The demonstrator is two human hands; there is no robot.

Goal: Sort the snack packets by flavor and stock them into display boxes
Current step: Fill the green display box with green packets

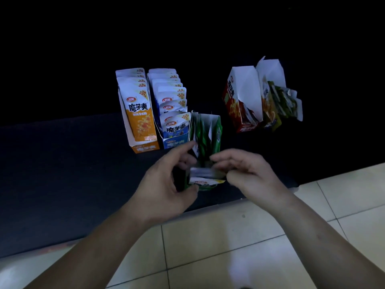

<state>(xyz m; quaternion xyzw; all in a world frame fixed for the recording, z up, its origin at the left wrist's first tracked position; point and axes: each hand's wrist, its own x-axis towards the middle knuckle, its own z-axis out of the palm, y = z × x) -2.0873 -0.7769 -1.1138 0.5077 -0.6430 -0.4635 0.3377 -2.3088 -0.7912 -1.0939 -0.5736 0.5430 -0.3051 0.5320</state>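
Dark desk (62, 163) beside pale tiles (208, 247): the left hand (164, 184) grips the green display box (208, 132); the right hand (250, 176) pinches a packet (205, 177) at its front between curled fingers (220, 158).

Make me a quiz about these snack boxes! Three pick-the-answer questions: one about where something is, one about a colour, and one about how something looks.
1. Where does the red cardboard display box stand?
A. Far right, apart from the rest
B. In the person's hands
C. On the pale tiled floor

2. What colour is the cardboard box that the left hand grips?
A. Purple
B. Green
C. Pink

3. How is the orange cardboard display box?
A. Empty
B. Crushed flat
C. Full of upright orange packets

Answers:
1 A, it sits alone on the right of the dark table.
2 B, green sides show above the fingers, where the right hand pinches a packet.
3 C, packets stand in a row inside it.
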